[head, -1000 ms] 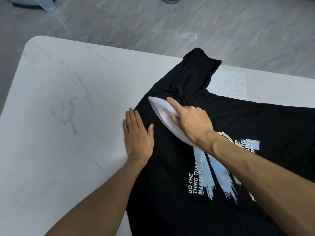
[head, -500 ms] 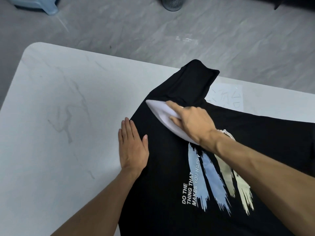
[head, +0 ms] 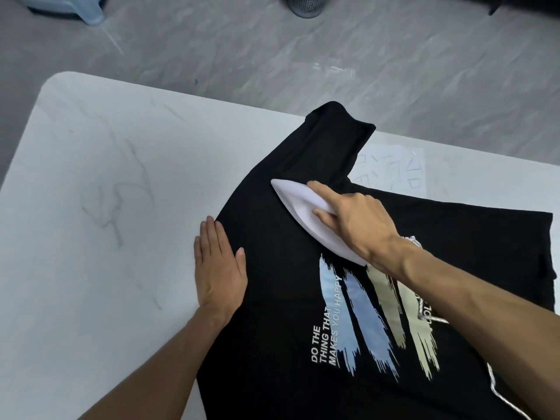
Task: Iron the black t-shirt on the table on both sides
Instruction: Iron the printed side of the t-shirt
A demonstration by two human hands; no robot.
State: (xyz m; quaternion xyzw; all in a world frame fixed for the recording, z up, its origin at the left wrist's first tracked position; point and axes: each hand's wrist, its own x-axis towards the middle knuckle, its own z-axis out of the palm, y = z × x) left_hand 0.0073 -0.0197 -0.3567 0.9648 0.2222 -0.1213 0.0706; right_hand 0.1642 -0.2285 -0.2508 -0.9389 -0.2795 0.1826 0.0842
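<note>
The t-shirt [head: 272, 313] lies spread on the table [head: 91, 177], sleeve twd the far edge. On the t-shirt, just before that sleeve, sits the iron [head: 298, 204], w/ the right hand [head: 357, 225] gripping it from above. The left hand [head: 219, 268] lies flat on the t-shirt's left edge (partly on tabletop). A paper sheet [head: 394, 171] lies just behind the t-shirt, right of the sleeve; a cord [head: 494, 386] crosses the t-shirt's right part.

I see a white, grey-veined table [head: 106, 177] with a rounded corner on a glossy grey marbled floor [head: 394, 50], with a pale blue stool [head: 69, 7] and dark mesh bin [head: 306, 6] beyond.
</note>
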